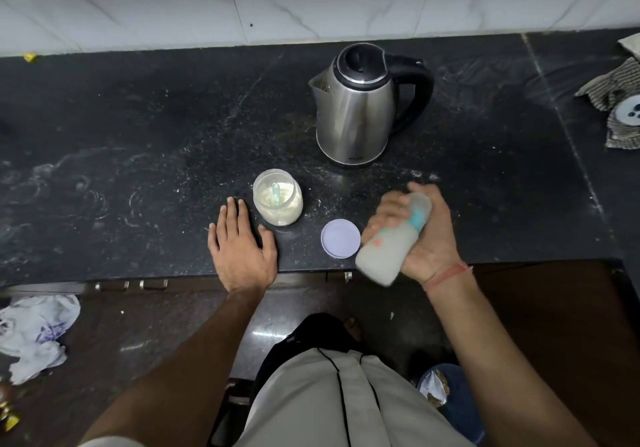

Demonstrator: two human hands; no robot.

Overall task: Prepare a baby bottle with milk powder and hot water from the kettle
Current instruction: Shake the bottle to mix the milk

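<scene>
While right hand (pixel 427 239) grasps one blurred bottle (pixel 391 242), left hand (pixel 242 242) lies flat, released; one kettle (pixel 356 107), one jar (pixel 278 197), one lid (pixel 340 238).

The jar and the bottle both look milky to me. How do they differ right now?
The jar stands upright on the counter; the bottle is tilted, off the counter, gripped by the right hand. The jar is open, its lid lying beside it, with a scoop inside; the bottle is capped. The jar looks sharp; the bottle is blurred. Both are translucent with pale contents.
</scene>
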